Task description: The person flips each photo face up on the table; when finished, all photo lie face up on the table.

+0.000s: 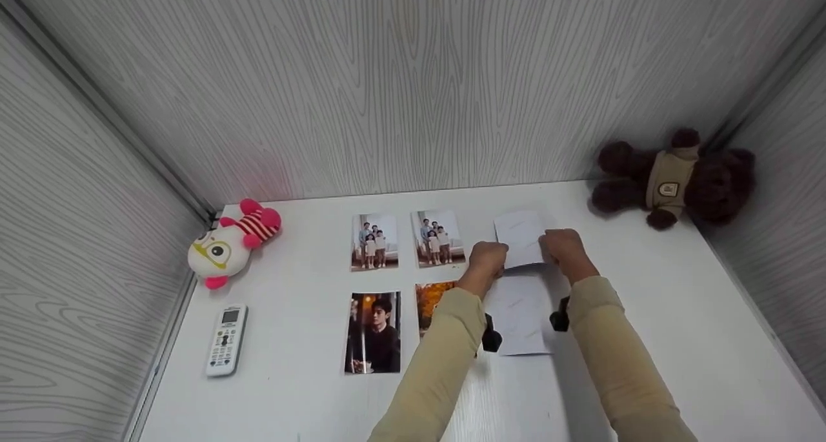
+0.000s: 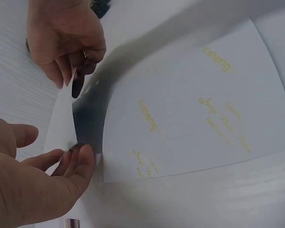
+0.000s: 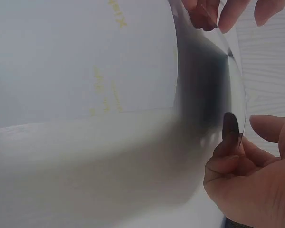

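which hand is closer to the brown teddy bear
Right. The right hand grips the white photo sheet on the side toward the brown teddy bear; the left hand grips the sheet's opposite edge, farther away.

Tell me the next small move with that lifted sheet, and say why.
Probably turn the sheet over and lay it flat: both the left hand and right hand pinch its near edge, its blank back faces up, and the photos beside it lie face up.
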### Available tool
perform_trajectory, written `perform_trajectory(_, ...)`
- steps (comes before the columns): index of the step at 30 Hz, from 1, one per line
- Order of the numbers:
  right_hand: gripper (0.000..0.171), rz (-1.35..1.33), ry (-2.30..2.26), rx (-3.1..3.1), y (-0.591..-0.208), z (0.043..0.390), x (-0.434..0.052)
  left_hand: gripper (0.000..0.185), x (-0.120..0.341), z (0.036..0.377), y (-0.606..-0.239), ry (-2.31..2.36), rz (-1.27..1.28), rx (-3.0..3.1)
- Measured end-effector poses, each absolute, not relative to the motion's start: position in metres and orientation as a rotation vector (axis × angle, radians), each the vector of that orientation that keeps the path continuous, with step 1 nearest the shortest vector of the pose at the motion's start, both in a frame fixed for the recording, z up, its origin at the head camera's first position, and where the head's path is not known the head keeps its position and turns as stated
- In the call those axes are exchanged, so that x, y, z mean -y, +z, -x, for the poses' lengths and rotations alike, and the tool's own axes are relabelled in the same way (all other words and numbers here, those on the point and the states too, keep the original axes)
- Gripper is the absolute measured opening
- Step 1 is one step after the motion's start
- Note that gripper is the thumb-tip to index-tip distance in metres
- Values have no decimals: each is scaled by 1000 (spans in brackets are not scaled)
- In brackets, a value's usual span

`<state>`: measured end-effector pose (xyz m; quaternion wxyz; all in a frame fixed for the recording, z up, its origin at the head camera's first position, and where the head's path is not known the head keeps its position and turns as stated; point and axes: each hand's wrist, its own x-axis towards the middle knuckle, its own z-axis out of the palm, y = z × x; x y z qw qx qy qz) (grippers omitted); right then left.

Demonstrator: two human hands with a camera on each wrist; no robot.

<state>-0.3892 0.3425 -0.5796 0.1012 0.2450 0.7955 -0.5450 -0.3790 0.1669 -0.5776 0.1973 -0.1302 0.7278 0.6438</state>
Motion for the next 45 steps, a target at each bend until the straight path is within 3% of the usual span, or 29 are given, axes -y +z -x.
perform_trajectory(2,25,-682,-1625,-2360,-578,388,-341,24,-163,377,-575,1854,343,-2013)
perform_trajectory(5,52,-624,-1702,-2321,-571,387,-338,21,-155,374,-570,1916,295,-2030)
perform_trajectory(9,56,-577,-1838,-2193,-560,385,-335,34,-144,376,-561,1995,276,-2024)
perform_trajectory(13,62,-573,-1951,-2036,-551,384,-328,30,-130,379,-555,2054,314,-1973)
perform_trajectory(18,62,-581,-2077,-1880,-541,382,-315,24,-111,382,-560,2123,242,-1953)
perform_trajectory(27,65,-554,-2224,-1690,-528,372,-308,50,-81,383,-569,1782,-318,-2369)
perform_trajectory(36,65,-518,-2250,-1618,-530,369,-305,23,-76,378,-567,1324,-573,-2998)
perform_trajectory(45,52,-416,-2270,-1633,-520,364,-306,17,-82,382,-562,1379,-606,-3246)
